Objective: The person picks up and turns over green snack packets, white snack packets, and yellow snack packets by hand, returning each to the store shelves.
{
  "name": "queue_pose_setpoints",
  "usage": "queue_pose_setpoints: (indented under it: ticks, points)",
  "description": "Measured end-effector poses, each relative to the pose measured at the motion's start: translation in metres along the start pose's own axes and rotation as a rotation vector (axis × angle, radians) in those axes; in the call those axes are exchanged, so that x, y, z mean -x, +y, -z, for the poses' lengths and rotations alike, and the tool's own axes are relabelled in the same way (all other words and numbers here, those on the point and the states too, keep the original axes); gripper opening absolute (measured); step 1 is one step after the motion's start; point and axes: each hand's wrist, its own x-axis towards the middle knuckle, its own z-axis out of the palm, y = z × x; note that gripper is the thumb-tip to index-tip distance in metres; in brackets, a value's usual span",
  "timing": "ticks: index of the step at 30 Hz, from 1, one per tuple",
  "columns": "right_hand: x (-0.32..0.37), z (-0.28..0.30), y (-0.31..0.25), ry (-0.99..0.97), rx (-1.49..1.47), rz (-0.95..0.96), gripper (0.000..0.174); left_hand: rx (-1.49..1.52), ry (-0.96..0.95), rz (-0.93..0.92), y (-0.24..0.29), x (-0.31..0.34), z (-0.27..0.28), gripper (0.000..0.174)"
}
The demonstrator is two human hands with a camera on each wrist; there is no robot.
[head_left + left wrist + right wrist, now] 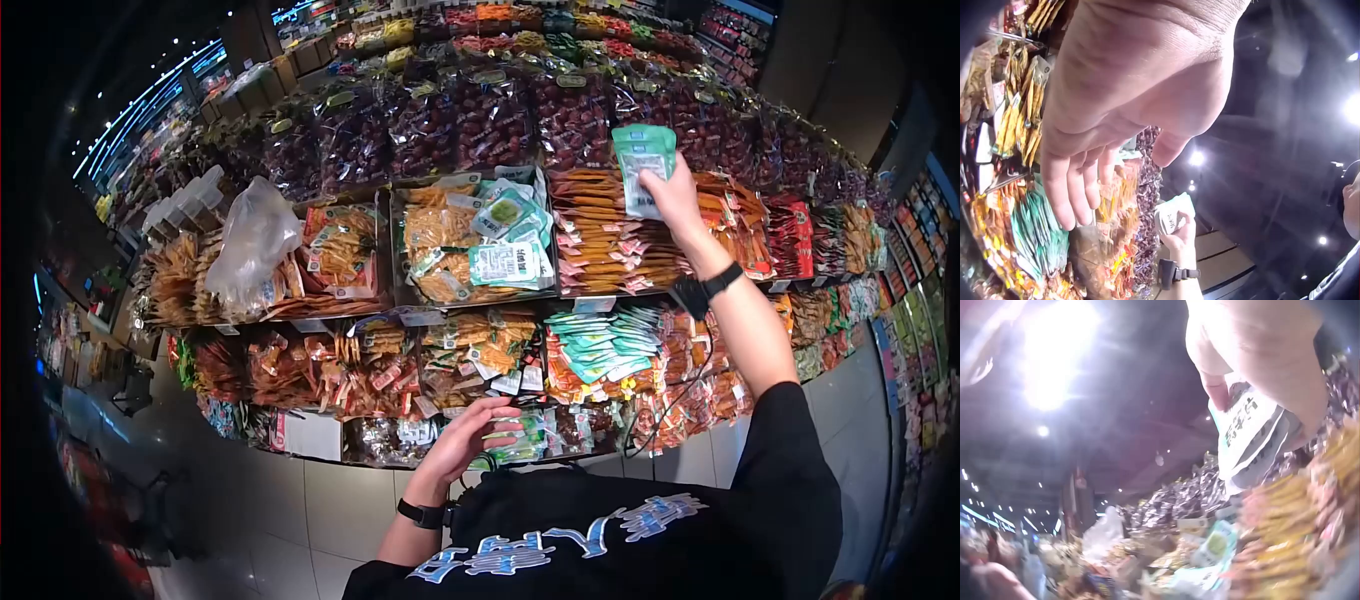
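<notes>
My right hand (676, 203) pinches green-and-white packets (645, 165) above the row of orange snack packs (600, 235). In the right wrist view the held packets (1254, 434) hang from the fingers, and more than one edge shows. My left hand (468, 440) is held low near the front edge of the display, its fingers loosely extended and holding nothing; in the left wrist view the fingers of this hand (1135, 94) point down. Similar green-and-white packets (505, 264) lie on the orange packs in the middle bin.
A clear plastic bag (252, 245) lies on the left bins. Dark purple packs (490, 125) line the back. Below stand teal packets (603, 345) and other snack packs. Tiled floor (350, 500) shows in front, with shelves (915, 240) at the right.
</notes>
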Motion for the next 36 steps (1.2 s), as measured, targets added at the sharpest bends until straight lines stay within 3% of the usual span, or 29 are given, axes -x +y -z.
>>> queue_pose_setpoints:
  ticks: [1, 2, 3, 5, 6, 7, 12, 16, 18, 20, 26, 29, 31, 34, 36]
  points:
    - [-0.015, 0.004, -0.002, 0.107, 0.321, 0.055, 0.047, 0.003, 0.006, -0.013, -0.001, -0.003, 0.0, 0.046]
    - [-0.027, 0.004, -0.005, 0.103, 0.404, 0.153, 0.048, 0.007, 0.012, -0.025, -0.002, -0.006, 0.0, 0.046]
    - [-0.018, -0.041, -0.012, 0.07, 0.486, 0.298, 0.048, 0.001, 0.047, -0.005, 0.016, 0.037, 0.033, 0.046]
    - [-0.039, -0.055, 0.009, -0.051, 0.876, 0.6, 0.049, -0.005, 0.068, -0.027, 0.02, 0.046, 0.052, 0.046]
    - [-0.042, -0.063, 0.014, -0.239, 0.97, 0.551, 0.052, -0.035, 0.111, -0.033, 0.022, 0.05, 0.063, 0.045]
    - [-0.039, -0.075, 0.032, -0.263, 1.124, 0.672, 0.055, -0.024, 0.139, -0.049, 0.026, 0.058, 0.07, 0.045]
    - [-0.03, -0.079, 0.035, -0.309, 0.974, 0.522, 0.06, 0.034, 0.24, -0.127, 0.035, 0.093, 0.102, 0.045]
    - [-0.032, -0.068, 0.03, -0.355, 0.954, 0.61, 0.065, 0.063, 0.279, -0.144, 0.031, 0.102, 0.131, 0.043]
    - [-0.028, -0.072, 0.03, -0.279, 1.073, 0.583, 0.065, 0.069, 0.303, -0.13, 0.034, 0.099, 0.137, 0.04]
    - [-0.027, -0.074, 0.034, -0.241, 1.174, 0.536, 0.07, -0.008, 0.358, -0.134, 0.04, 0.097, 0.14, 0.04]
    - [-0.019, -0.062, 0.028, -0.247, 1.094, 0.528, 0.079, -0.173, 0.488, -0.274, 0.061, 0.101, 0.139, 0.037]
    - [-0.011, -0.052, 0.022, -0.239, 1.049, 0.552, 0.078, -0.282, 0.548, -0.441, 0.083, 0.115, 0.122, 0.037]
    - [-0.001, -0.047, 0.016, -0.208, 1.0, 0.578, 0.078, -0.538, 0.635, -0.564, 0.112, 0.135, 0.103, 0.034]
    - [0.036, -0.04, 0.004, -0.179, 0.823, 0.626, 0.076, -0.737, 0.838, -0.853, 0.149, 0.167, 0.067, 0.027]
    - [0.067, -0.031, 0.001, -0.193, 0.736, 0.673, 0.072, -0.844, 0.867, -1.049, 0.166, 0.196, 0.041, 0.023]
